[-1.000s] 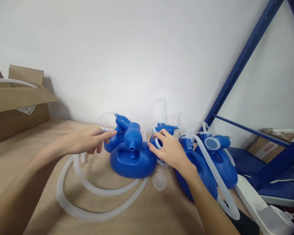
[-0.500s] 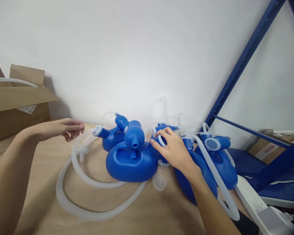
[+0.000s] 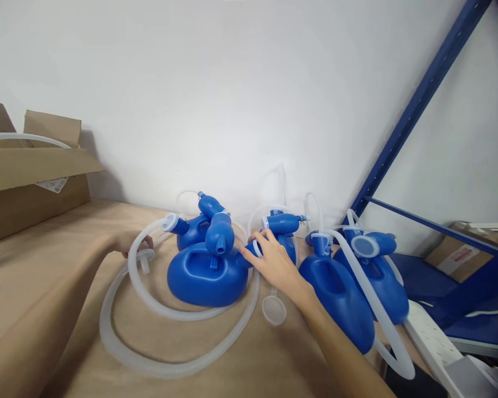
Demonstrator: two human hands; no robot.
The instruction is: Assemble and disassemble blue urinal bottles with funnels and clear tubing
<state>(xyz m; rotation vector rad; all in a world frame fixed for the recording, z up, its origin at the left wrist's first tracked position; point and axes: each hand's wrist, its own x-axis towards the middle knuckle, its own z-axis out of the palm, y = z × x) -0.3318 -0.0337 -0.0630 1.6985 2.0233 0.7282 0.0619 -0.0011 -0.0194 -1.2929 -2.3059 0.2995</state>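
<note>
A blue plastic urinal bottle [image 3: 207, 284] lies on its side in the middle of the table, with a blue bulb-shaped piece [image 3: 219, 235] resting on top. My right hand [image 3: 269, 257] grips its neck [image 3: 244, 256] at the white-ringed mouth. My left hand [image 3: 135, 243] reaches in at the left behind the translucent hose [image 3: 138, 282]. Its fingers are bent down at the white hose connector [image 3: 145, 260], partly hidden by the hose. The hose lies in wide loops in front of the bottle. A round clear cap [image 3: 274, 310] lies near my right wrist.
More blue bottles stand behind and at the right, including one near my right forearm [image 3: 336, 298] with a thick hose [image 3: 369, 293]. A cardboard box [image 3: 37, 193] sits at the left. Blue shelf posts [image 3: 419, 105] and a white power strip [image 3: 429, 337] are at the right.
My left hand has lowered to the hose connector. The bulb-shaped piece and the bottle sit slightly further left, and my right hand has moved left and down with the neck.
</note>
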